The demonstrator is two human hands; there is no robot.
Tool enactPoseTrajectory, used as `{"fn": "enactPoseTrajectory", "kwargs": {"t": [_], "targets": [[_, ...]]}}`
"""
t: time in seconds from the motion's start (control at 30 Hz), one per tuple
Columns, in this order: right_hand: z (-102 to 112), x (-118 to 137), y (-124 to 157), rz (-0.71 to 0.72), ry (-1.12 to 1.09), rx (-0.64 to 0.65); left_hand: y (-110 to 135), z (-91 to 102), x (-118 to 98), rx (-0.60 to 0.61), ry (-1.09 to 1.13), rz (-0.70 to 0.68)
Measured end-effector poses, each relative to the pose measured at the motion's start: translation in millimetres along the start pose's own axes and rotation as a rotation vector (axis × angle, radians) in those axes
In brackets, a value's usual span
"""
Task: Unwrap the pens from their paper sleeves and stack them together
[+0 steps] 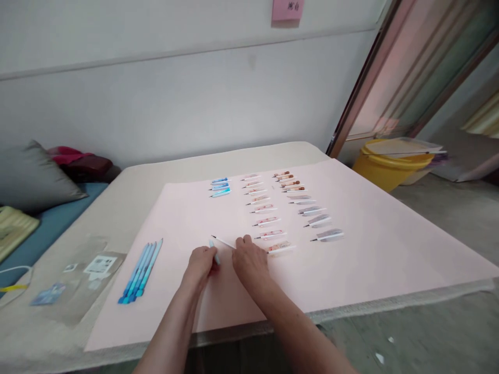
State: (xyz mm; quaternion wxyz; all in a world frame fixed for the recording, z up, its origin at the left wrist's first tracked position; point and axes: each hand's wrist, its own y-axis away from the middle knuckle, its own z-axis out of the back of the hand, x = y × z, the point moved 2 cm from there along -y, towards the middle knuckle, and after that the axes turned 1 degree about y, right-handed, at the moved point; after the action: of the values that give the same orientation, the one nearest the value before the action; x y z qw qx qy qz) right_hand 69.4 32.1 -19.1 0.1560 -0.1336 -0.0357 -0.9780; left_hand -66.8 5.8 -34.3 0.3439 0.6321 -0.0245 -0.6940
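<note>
My left hand (201, 262) is closed around a light-blue pen barrel (216, 257), with its narrow end showing past the fingers. Between the fingers of my right hand (249, 262) is a thin white pen refill (223, 242), its dark tip pointing left toward the barrel. The two pieces are apart. Just right of that hand lies a refill with a red-patterned piece (278, 246). Several blue pens (143, 270) lie side by side on the pink sheet (175, 311), to the left of my left hand.
Refills with blue pieces (220, 192), pink-patterned pieces (266, 221), brown pieces (290, 184) and grey pieces (329, 236) lie in columns. Clear plastic bags (78, 280) are at left. A grey cushion (35, 176) and yellow bucket (384, 166) stand beyond the table.
</note>
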Motion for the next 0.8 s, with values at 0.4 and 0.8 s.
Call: {"fn": "enactPoseTrajectory", "kwargs": {"t": [0.4, 0.8], "targets": [[-7.7, 17.5, -11.3, 0.049, 0.022, -0.019, -7.5, 32.3, -17.4, 0.071, 0.736, 0.281], [30.1, 16.6, 13.1, 0.044, -0.129, -0.113, -5.0, 32.6, -20.4, 0.173, 0.914, 0.346]]}}
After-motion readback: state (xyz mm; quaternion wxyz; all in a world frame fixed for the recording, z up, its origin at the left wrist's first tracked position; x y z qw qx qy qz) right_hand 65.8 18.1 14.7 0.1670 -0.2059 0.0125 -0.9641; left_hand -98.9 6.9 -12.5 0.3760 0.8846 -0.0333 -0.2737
